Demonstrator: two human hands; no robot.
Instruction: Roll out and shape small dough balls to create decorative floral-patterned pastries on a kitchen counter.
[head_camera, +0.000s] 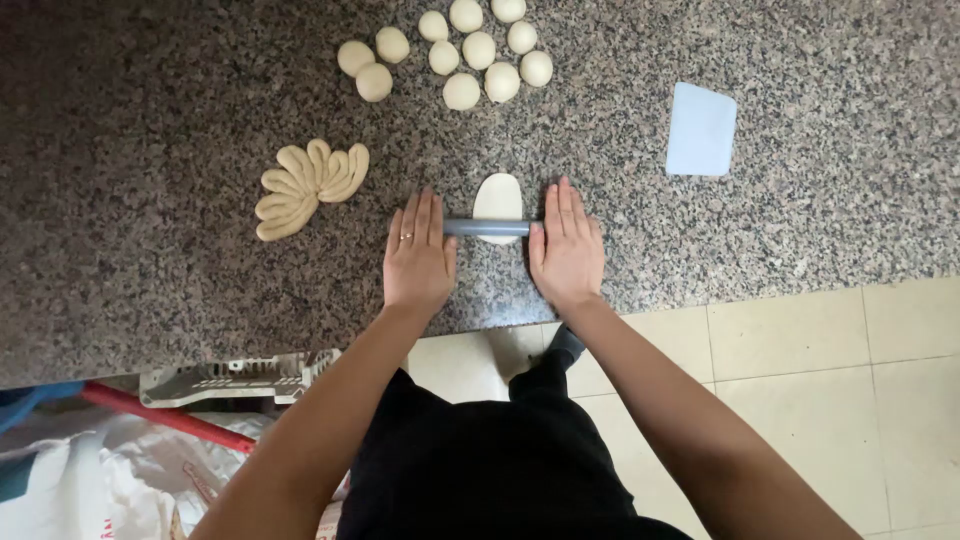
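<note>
Rolling is in hand: left hand and right hand, flat and open, press the grey rolling pin across the oval dough piece on the granite surface; even pressure seems needed.

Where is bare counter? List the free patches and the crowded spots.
Free: the counter left of the shaped dough, and right of the scraper. A strip lies between the dough balls and the scraper. Crowded: around the left hand, right hand, rolling pin and flat dough.
</note>
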